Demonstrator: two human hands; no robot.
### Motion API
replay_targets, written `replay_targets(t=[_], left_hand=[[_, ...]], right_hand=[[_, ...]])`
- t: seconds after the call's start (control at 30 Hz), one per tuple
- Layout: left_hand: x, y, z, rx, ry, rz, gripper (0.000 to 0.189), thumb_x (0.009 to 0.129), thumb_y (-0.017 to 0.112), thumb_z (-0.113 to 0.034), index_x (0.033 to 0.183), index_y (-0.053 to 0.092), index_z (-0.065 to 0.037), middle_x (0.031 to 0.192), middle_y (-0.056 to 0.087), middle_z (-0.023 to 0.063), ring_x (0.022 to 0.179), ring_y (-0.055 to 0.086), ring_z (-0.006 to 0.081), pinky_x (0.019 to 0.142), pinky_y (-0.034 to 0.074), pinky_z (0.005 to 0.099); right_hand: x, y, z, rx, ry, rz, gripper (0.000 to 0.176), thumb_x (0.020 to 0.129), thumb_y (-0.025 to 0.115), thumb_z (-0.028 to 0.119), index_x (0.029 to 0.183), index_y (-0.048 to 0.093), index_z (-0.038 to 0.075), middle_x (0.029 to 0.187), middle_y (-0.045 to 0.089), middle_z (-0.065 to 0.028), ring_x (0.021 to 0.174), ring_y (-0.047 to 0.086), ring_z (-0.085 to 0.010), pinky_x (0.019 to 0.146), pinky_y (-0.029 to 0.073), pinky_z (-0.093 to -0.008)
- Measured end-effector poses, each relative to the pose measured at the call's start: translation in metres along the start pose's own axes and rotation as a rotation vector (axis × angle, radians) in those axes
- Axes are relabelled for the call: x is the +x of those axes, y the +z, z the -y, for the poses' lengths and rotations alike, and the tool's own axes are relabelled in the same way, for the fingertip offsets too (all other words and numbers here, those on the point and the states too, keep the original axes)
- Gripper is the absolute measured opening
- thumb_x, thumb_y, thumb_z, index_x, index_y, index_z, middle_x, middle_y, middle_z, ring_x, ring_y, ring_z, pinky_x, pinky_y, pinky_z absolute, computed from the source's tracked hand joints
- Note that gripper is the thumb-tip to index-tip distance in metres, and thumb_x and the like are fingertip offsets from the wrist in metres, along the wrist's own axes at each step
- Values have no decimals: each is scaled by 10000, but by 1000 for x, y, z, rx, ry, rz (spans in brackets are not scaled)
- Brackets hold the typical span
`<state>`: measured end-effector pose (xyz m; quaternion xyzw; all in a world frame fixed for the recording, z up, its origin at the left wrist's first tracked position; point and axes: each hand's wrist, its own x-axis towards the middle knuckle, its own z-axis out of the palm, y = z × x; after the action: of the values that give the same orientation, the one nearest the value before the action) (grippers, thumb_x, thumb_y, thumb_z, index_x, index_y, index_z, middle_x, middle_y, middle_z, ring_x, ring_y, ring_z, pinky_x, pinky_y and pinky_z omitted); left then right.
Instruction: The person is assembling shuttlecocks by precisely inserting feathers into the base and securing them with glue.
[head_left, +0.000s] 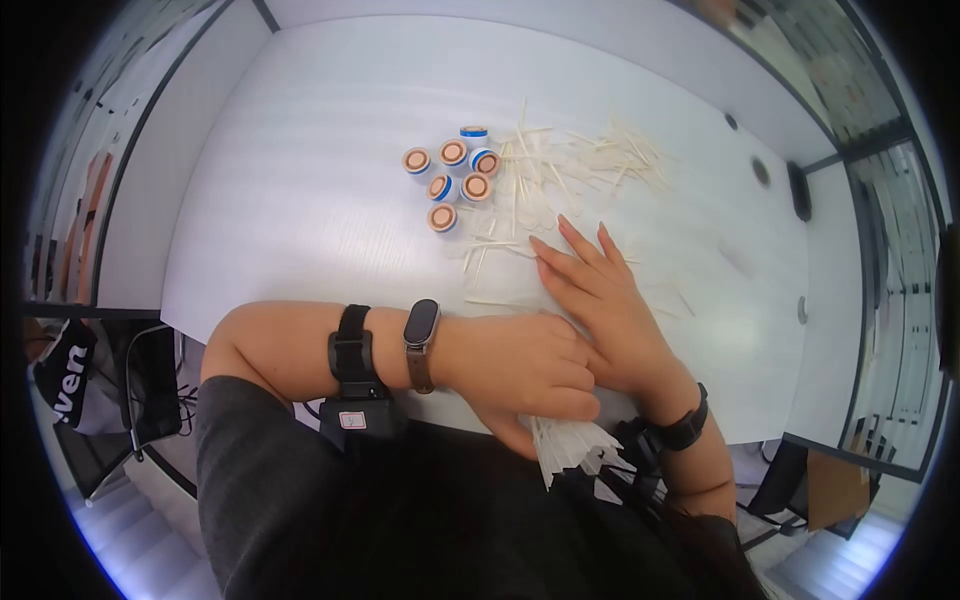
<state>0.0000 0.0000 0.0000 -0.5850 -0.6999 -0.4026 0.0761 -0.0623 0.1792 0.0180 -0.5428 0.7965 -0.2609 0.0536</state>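
My left hand [530, 368] is closed around a bundle of translucent white strips [578, 450] near my body, at the table's front edge. My right hand [600, 290] lies spread over the table just beyond it, its wrist side partly behind my left hand. Its fingertips point away from me, beside a loose pile of thin, pale sticks and clear wrappers [530, 180]. One fingertip is close to a strip at the pile's near edge. Whether it touches the strip I cannot tell.
Several small capped vials [477, 187] with blue bands stand left of the pile. More pale sticks [625, 155] lie to the right on the white table [300, 200]. Low partitions [450, 15] border the table. A dark bag [65, 375] is at the lower left.
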Motion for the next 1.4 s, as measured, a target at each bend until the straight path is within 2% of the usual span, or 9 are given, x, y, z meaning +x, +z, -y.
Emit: replay_targets(t=[0.07, 0.17, 0.3, 0.47, 0.57, 0.93, 1.23, 1.27, 1.4], left_hand=[[0, -1, 4, -37, 23, -133, 372, 819, 740, -299, 1100, 604, -96, 947, 601, 62, 869, 602, 268, 776, 465, 390], [3, 6, 6, -30, -82, -271, 442, 703, 792, -207, 1091, 597, -124, 1061, 629, 80, 919, 594, 302, 816, 459, 400], [6, -5, 9, -64, -374, -401, 411, 776, 804, -269, 1102, 604, -121, 1056, 636, 86, 923, 599, 309, 838, 459, 403], [10, -6, 11, -329, -766, -697, 451, 828, 791, -199, 1159, 523, -48, 942, 577, 29, 829, 541, 90, 713, 467, 259], [12, -11, 10, -322, -842, -691, 487, 832, 794, -153, 1191, 484, -40, 1004, 552, 8, 882, 523, 76, 771, 467, 248], [11, -11, 9, -160, -777, -606, 374, 810, 822, -181, 1033, 548, -60, 913, 566, 22, 807, 556, 99, 707, 480, 249], [8, -8, 10, -221, -806, -654, 333, 807, 806, -114, 1000, 542, -58, 890, 573, 22, 775, 568, 88, 698, 486, 248], [7, -8, 10, -195, -782, -658, 336, 804, 810, -114, 1001, 543, -60, 884, 574, 21, 774, 570, 88, 698, 486, 249], [4, -6, 11, -284, -789, -637, 350, 791, 826, -112, 1002, 548, -74, 862, 583, 19, 783, 587, 89, 692, 488, 251]], right_hand=[[-3, -6, 0, 49, 15, -16, 454, 810, 675, 102, 1239, 595, -23, 1418, 517, -153, 1422, 337, -393, 1178, 196, -552], [-14, -20, 2, 78, 80, -67, 443, 807, 660, 46, 1239, 596, -26, 1407, 525, -157, 1416, 344, -401, 1169, 220, -549], [-15, -23, -2, 203, 201, -230, 429, 842, 630, 8, 1269, 594, -12, 1414, 522, -160, 1414, 367, -375, 1153, 276, -487], [-21, -26, -8, 508, 312, -361, 446, 881, 608, 6, 1326, 579, 11, 1415, 526, -149, 1383, 420, -315, 1132, 322, -410], [-22, -29, -12, 833, 369, -402, 486, 870, 578, 23, 1356, 567, 24, 1438, 504, -148, 1365, 435, -284, 1140, 317, -406], [-26, -40, -18, 1506, 282, -454, 654, 863, 493, 218, 1391, 406, -159, 1494, 390, -273, 1418, 347, -387, 1168, 268, -480], [-31, -45, -18, 1582, 256, -394, 642, 901, 444, 281, 1357, 445, -171, 1438, 452, -298, 1385, 393, -415, 1106, 339, -481], [-29, -46, -17, 1510, 368, -372, 570, 920, 467, 258, 1331, 507, -135, 1401, 513, -260, 1284, 515, -362, 1014, 423, -424], [-28, -43, -19, 1123, 570, -335, 459, 918, 567, 190, 1330, 581, -13, 1402, 547, -153, 1054, 622, -208, 841, 475, -305]])
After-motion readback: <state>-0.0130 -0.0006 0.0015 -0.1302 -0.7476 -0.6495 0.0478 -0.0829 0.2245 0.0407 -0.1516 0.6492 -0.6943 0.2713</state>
